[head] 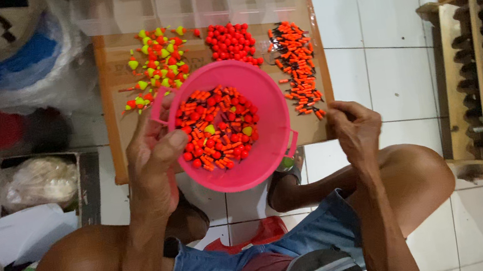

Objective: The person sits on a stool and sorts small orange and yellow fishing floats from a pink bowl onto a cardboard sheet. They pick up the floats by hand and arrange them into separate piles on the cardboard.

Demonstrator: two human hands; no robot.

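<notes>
Three sorted heaps lie on the cardboard sheet (pixel 124 138): yellow-tipped floats (pixel 154 63), round red beads (pixel 232 42) and slim orange sticks (pixel 297 66). The left hand (pixel 154 159) clamps thumb and fingers on the rim of the pink bowl (pixel 269 113), which sits tilted above the sheet and holds mixed pieces (pixel 219 129). The right hand (pixel 353 127) hovers beside the stick heap, fingers curled together; whether they pinch a piece cannot be told. Sorting appears midway; the next pick calls for a fine pinch.
</notes>
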